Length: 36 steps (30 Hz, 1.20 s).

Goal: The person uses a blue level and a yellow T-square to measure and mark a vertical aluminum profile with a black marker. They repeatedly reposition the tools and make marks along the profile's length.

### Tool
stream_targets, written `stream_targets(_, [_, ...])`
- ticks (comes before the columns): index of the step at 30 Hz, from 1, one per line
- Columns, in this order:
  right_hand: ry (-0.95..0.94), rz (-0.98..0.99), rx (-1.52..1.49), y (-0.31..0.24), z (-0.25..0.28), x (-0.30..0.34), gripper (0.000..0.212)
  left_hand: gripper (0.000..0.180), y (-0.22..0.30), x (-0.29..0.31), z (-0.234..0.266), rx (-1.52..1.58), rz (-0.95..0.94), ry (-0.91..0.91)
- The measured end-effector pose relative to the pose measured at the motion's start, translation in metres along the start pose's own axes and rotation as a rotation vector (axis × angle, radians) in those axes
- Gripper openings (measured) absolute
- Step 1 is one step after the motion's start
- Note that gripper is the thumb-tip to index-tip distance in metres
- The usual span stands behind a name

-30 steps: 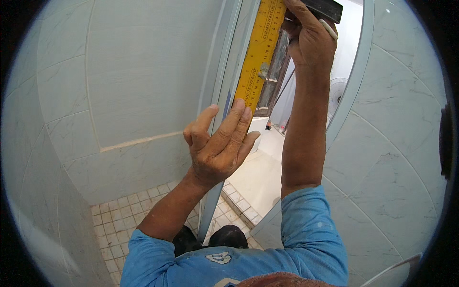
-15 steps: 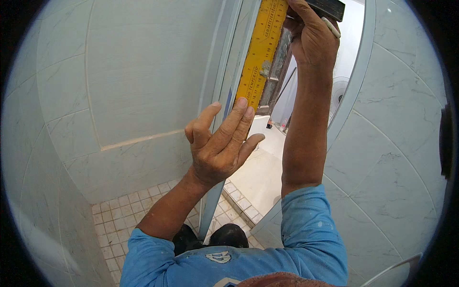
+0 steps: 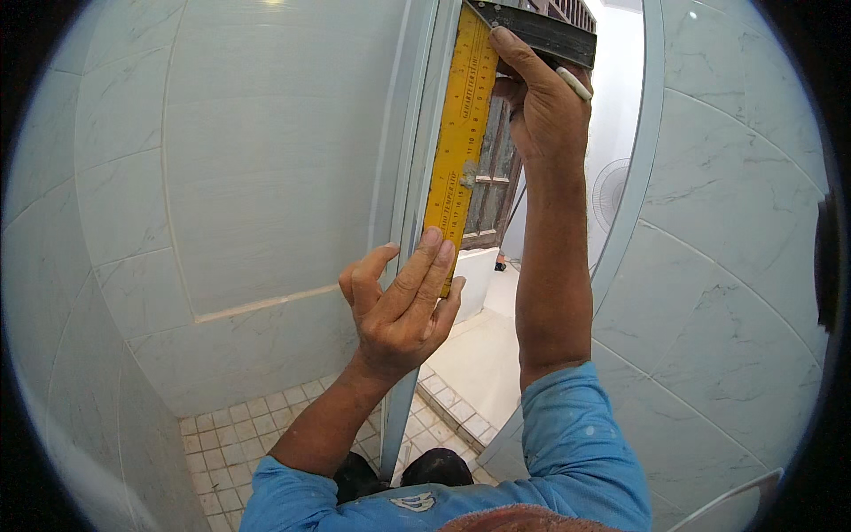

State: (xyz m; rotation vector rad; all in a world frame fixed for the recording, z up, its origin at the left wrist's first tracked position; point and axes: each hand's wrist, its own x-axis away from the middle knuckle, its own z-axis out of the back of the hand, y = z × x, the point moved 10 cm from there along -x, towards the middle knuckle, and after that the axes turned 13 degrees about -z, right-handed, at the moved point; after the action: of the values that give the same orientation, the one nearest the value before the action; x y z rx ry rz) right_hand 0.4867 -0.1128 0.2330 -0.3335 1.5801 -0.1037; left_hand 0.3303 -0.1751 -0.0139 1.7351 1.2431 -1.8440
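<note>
A try square with a yellow marked blade (image 3: 459,115) and a black stock (image 3: 545,34) lies along the narrow edge of a pale blue-grey door (image 3: 412,168). The stock juts to the right at the top. My right hand (image 3: 551,111) grips the square near its corner, thumb on top. A slim white pencil-like stick (image 3: 573,82) is tucked between the fingers of that hand. My left hand (image 3: 399,306) steadies the lower end of the blade: two fingertips press on its face and the thumb rests by its right edge. The other left fingers curl near the door.
A pale door frame (image 3: 651,133) and marbled tile wall (image 3: 718,230) stand on the right. Through the opening are a fan (image 3: 610,195), a brown wooden door (image 3: 495,177) and a tiled step (image 3: 456,403). Small square tiles (image 3: 239,443) cover the floor below left.
The square and both hands appear lower and further left in view, so the black stock now shows fully. My left thumb has drawn in closer to the blade.
</note>
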Motion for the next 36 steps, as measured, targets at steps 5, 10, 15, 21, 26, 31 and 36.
stream_targets(5, [0.04, -0.002, 0.053, -0.001, 0.001, 0.004, 0.034, 0.053, -0.003, 0.004, -0.003, 0.034, 0.05, 0.021])
stream_targets(10, [0.07, -0.23, -0.079, 0.005, -0.011, 0.004, 0.019, 0.052, -0.004, 0.006, -0.003, 0.045, 0.046, 0.03])
stream_targets(15, [0.091, -0.199, -0.055, -0.001, -0.013, 0.008, 0.019, 0.052, -0.005, 0.005, -0.002, 0.074, 0.055, 0.032])
stream_targets(21, [0.096, -0.159, -0.027, -0.011, -0.015, 0.008, 0.016, 0.055, -0.004, 0.002, 0.0, 0.067, 0.05, 0.015])
stream_targets(26, [0.044, -0.136, -0.066, -0.014, -0.021, 0.009, 0.018, 0.052, -0.012, -0.016, 0.017, 0.159, 0.03, -0.018])
stream_targets(31, [0.052, -0.133, 0.004, -0.021, -0.023, 0.01, 0.022, 0.048, -0.002, -0.034, 0.039, 0.179, -0.044, 0.046])
stream_targets(36, [0.059, -0.129, 0.055, -0.019, -0.016, 0.01, 0.023, 0.051, -0.055, -0.124, 0.066, 0.18, -0.283, 0.22])
